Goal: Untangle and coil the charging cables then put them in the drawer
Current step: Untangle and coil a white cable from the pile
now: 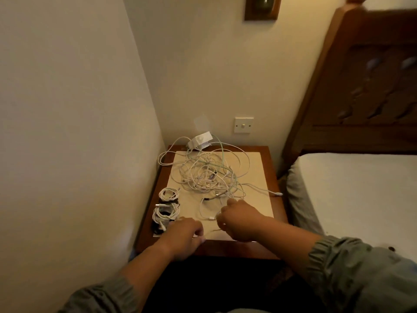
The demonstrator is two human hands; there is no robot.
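Cables (206, 175) beyond left hand (184, 236), at right hand (239, 219)

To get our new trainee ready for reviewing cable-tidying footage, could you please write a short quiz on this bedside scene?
1. True or false: every cable on the bedside table is already coiled.
2. Where do the coiled cables lie? A) near the table's left edge B) near its right edge C) at its far edge
3. Short answer: what do the left hand and right hand hold between them?

Key: 1 false, the tangled cables still fill the middle; 2 A; 3 a loose white cable.
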